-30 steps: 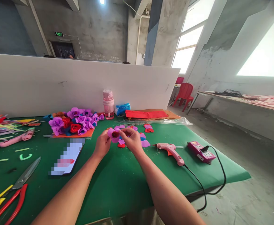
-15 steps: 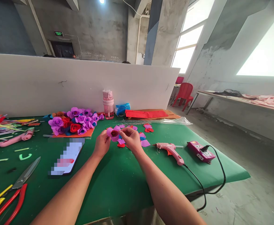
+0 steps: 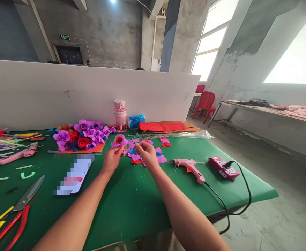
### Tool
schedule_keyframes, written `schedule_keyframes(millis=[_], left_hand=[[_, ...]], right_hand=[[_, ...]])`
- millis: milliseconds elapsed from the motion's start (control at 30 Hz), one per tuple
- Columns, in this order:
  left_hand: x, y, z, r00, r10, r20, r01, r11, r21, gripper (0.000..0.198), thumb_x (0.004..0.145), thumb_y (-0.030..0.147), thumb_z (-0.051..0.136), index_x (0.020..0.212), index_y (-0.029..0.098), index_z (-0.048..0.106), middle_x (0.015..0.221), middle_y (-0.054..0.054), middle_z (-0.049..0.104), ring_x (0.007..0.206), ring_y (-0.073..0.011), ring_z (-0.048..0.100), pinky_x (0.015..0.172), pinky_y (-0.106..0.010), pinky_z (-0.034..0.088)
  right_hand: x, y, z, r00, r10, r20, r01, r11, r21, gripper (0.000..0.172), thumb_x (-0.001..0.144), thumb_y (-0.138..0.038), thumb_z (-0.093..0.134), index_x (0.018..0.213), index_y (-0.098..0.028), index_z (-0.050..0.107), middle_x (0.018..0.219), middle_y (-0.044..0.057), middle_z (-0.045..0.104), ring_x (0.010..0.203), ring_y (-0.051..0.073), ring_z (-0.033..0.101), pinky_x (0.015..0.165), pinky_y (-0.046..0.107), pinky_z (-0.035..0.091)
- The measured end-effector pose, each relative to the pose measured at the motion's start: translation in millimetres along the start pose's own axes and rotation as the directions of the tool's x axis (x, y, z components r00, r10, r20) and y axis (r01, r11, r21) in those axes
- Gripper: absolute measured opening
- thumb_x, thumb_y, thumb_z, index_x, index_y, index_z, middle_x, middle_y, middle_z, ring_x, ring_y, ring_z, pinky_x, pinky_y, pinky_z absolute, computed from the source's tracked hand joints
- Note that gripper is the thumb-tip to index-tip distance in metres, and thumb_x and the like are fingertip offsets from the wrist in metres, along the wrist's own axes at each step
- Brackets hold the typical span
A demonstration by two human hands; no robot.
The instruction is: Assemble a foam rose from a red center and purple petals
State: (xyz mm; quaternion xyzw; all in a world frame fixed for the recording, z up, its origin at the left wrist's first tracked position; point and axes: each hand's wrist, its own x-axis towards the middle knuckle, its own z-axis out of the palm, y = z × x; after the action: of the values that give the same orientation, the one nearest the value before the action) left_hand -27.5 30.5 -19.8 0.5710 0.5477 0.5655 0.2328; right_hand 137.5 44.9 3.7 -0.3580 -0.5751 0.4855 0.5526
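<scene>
My left hand [image 3: 112, 159] is closed on a paper flower [image 3: 119, 140], with purple outer petals and a red-orange centre, held from below and facing up. To its right, my right hand [image 3: 147, 153] has thumb and forefinger pinched together, apart from the flower; whether anything small is between them I cannot make out. Loose paper petals [image 3: 162, 159] in purple, red and blue lie on the green table under and around my right hand. A pink glue gun [image 3: 192, 168] rests on its side right of the petals.
A bunch of paper flowers [image 3: 83, 134] lies at the back left, near a phone [image 3: 76, 174]. Scissors [image 3: 28, 195] and another pink glue gun [image 3: 18, 155] are at left. A pink bottle [image 3: 120, 116] stands by the white board [image 3: 90, 90]. A corded power strip [image 3: 224, 169] sits right.
My right hand has let go of the flower's petal and parted from it. My left hand has brought the flower slightly left and up, tilting it to face upward.
</scene>
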Motion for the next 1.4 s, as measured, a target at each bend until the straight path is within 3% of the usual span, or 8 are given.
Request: schedule_keyframes(millis=[267,433,900,1000,1200,1400], left_hand=[[-6.5,22.8,2.6,0.974,-0.202,0.101,0.226,0.877,-0.424,0.037,0.061,0.047,0.079,0.069,0.012,0.069,0.086,-0.007,0.071,0.054,-0.0083,0.053,0.057,-0.026,0.049],[-6.8,26.0,1.4,0.94,-0.308,0.147,0.338,0.782,-0.524,0.04,0.053,0.043,0.085,0.074,0.012,0.07,0.071,-0.004,0.068,0.051,-0.0087,0.053,0.054,-0.026,0.048],[-4.3,25.2,2.1,0.926,-0.37,0.079,0.343,0.734,-0.586,0.039,0.038,0.033,0.092,0.063,0.013,0.069,0.064,0.0,0.067,0.049,-0.0061,0.052,0.053,-0.022,0.043],[-4.3,26.6,1.4,0.921,-0.383,0.065,0.345,0.728,-0.592,0.041,0.036,0.033,0.092,0.063,0.013,0.069,0.061,0.001,0.065,0.047,-0.0054,0.051,0.051,-0.021,0.042],[-5.1,31.9,-0.6,0.93,-0.364,0.049,0.315,0.723,-0.614,0.041,0.038,0.035,0.092,0.062,0.013,0.066,0.054,0.003,0.06,0.046,-0.0056,0.049,0.048,-0.02,0.041],[-5.4,37.5,-1.2,0.948,-0.305,0.091,0.297,0.745,-0.598,0.043,0.047,0.042,0.089,0.068,0.013,0.066,0.062,0.0,0.064,0.049,-0.0069,0.052,0.05,-0.021,0.043]], right_hand=[[-2.7,6.9,5.4,0.998,0.038,0.057,-0.037,0.999,-0.02,0.029,0.072,-0.048,0.064,0.071,-0.019,0.059,0.062,-0.001,0.059,0.054,0.011,0.048,0.052,0.024,0.036],[-3.1,7.7,5.9,0.997,0.061,0.05,-0.06,0.998,-0.026,0.029,0.071,-0.048,0.064,0.07,-0.019,0.06,0.062,-0.001,0.06,0.054,0.011,0.05,0.053,0.025,0.037],[-1.5,10.6,5.2,0.996,0.068,0.05,-0.065,0.996,-0.058,0.028,0.072,-0.046,0.064,0.07,-0.018,0.06,0.06,-0.001,0.06,0.053,0.011,0.052,0.053,0.023,0.04],[-1.6,12.4,4.8,0.993,0.068,0.099,-0.061,0.995,-0.074,0.027,0.073,-0.044,0.064,0.071,-0.018,0.061,0.061,-0.001,0.061,0.054,0.011,0.051,0.053,0.023,0.039],[-6.6,18.4,9.4,0.956,0.081,0.283,-0.018,0.976,-0.215,0.027,0.067,-0.041,0.073,0.08,-0.018,0.07,0.073,0.001,0.068,0.063,0.013,0.055,0.057,0.024,0.04],[-8.1,25.5,15.4,0.972,0.094,0.215,-0.06,0.985,-0.159,0.02,0.066,-0.037,0.071,0.065,-0.018,0.066,0.06,-0.001,0.064,0.051,0.01,0.049,0.05,0.024,0.036]])
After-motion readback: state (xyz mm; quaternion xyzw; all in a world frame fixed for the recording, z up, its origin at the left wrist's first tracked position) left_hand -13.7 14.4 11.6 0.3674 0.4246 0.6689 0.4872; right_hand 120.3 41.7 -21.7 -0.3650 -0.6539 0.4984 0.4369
